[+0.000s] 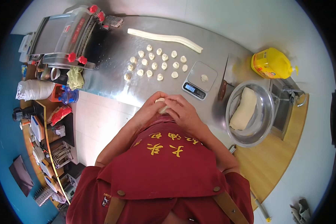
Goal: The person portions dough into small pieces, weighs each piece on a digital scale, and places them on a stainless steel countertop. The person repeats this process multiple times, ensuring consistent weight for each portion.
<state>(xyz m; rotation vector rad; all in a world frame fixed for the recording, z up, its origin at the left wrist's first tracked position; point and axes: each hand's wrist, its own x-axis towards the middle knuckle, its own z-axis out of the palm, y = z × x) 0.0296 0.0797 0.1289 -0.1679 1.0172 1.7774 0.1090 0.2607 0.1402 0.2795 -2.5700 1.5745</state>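
Note:
Close to my apron, above the table's near edge, both my hands meet around a piece of pale dough (163, 109). My left hand (149, 108) curls around one side of it. The fingers of my right hand (182, 108) press over the other side and partly hide it. Beyond them, several small dough pieces (154, 66) stand in loose rows on the steel table (112, 72). A long dough strip (165, 37) lies behind these. One small dough lump (204, 77) rests on the plate of a digital kitchen scale (194, 90), whose display is lit.
A cleaver with a wooden handle (222, 91) lies right of the scale. Farther right, a steel bowl (264, 131) holds a thick dough slab (244, 109), near a yellow jug (271, 63) and a sink (280, 107). A dough sheeter (70, 36) stands at the far left, by a cloth (75, 78).

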